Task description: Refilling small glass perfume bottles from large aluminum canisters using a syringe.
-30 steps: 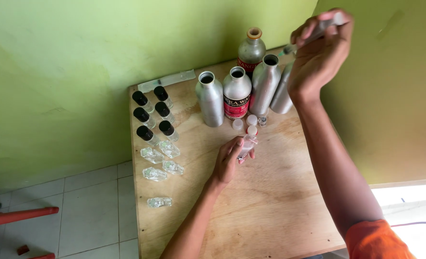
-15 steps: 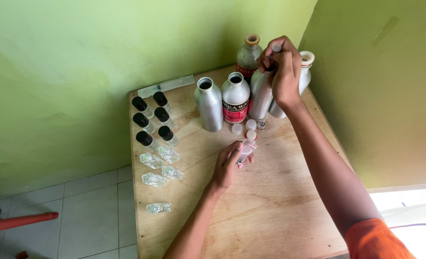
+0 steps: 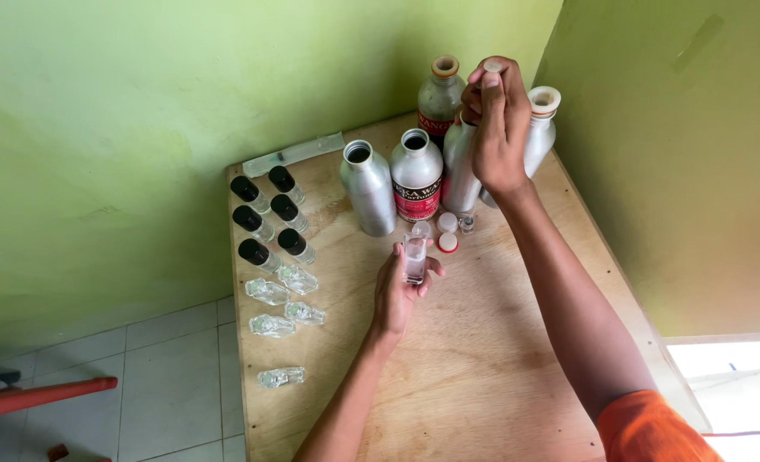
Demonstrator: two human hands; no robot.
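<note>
- Since the picture half a second back: right hand [image 3: 498,128] barely shifted, still up over the metal bottles at the back of the table; left hand [image 3: 400,291] unchanged in place, the small glass vial [image 3: 415,258] now more upright than before.
- Right hand closed, fingertips pinching a thin pale tool, likely a dropper or syringe top [image 3: 491,68], above the mouth of an aluminium bottle [image 3: 459,171] mostly hidden behind the hand.
- Left hand curled around the vial, gripping it from below; vial's long axis near vertical, open end up.
- Key relation: vial down and to the left of the right hand, nearer the person; pinched tool's long axis roughly vertical, pointing into the bottle beneath.
- Between the two hands: open silver bottle [image 3: 368,188], red-labelled bottle [image 3: 417,175], loose white caps [image 3: 447,222].
- Further left on the wooden table [image 3: 483,376]: black-capped vials [image 3: 264,218] in two rows, clear empty vials [image 3: 282,295] lying on their sides.
</note>
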